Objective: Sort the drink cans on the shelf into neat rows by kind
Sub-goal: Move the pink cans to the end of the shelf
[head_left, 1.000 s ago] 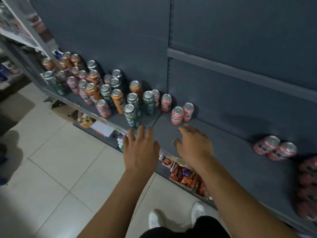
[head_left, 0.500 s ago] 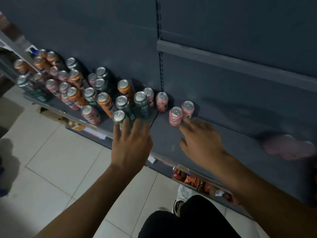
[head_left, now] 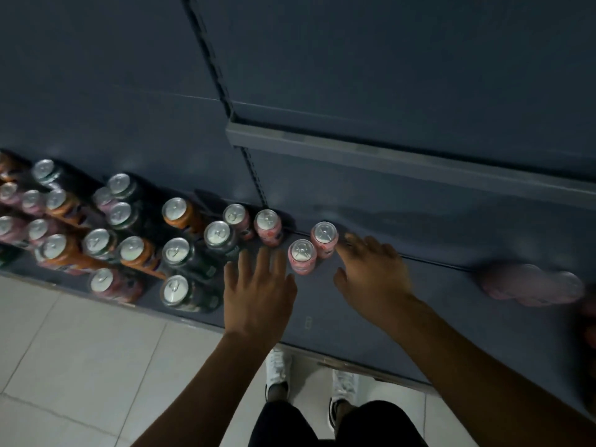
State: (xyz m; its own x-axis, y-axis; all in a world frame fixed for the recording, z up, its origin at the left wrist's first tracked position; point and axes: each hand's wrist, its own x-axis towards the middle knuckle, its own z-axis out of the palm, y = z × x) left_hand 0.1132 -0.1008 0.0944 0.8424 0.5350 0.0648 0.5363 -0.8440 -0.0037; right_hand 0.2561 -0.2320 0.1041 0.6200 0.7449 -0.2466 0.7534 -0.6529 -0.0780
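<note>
Just ahead of the left hand [head_left: 258,291], which hovers flat, fingers spread and holding nothing, two pink cans [head_left: 302,254] stand upright together on the shelf [head_left: 354,333]. The right hand [head_left: 374,275] reaches beside the rear one, fingers loosely extended, gripping nothing; blur hides whether they touch. Left of the left hand stand mixed dark cans [head_left: 180,288] and orange cans [head_left: 138,253].

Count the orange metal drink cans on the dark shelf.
5: one orange can near the back wall, one front-left of it, one farther left in that row, one behind that, and one cut off at the left edge. More may lie out of view.
</note>
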